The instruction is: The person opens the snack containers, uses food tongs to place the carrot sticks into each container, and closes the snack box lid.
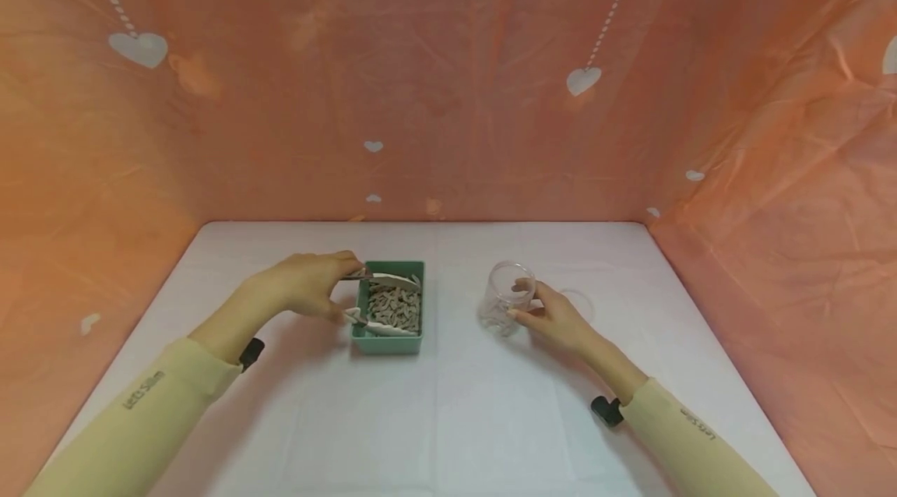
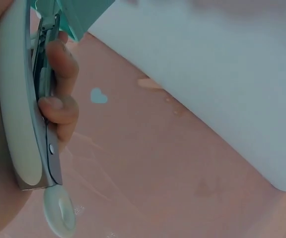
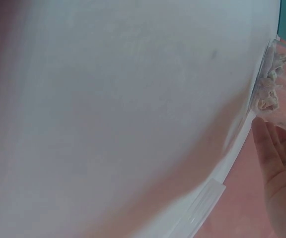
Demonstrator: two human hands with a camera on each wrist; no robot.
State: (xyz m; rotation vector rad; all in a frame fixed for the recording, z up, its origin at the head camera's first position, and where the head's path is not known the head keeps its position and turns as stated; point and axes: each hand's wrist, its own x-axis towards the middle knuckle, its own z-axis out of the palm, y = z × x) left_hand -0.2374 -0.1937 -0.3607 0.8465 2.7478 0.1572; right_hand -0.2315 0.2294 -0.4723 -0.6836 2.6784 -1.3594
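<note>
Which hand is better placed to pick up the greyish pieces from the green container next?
Probably the left hand: it holds tongs spread over the green container, while the right hand grips the clear plastic jar.

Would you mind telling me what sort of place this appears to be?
Probably a makeshift, screened-off tabletop workspace: orange heart-patterned sheeting lines the back and sides of a white table, which bears a green box of small greyish pieces.
</note>
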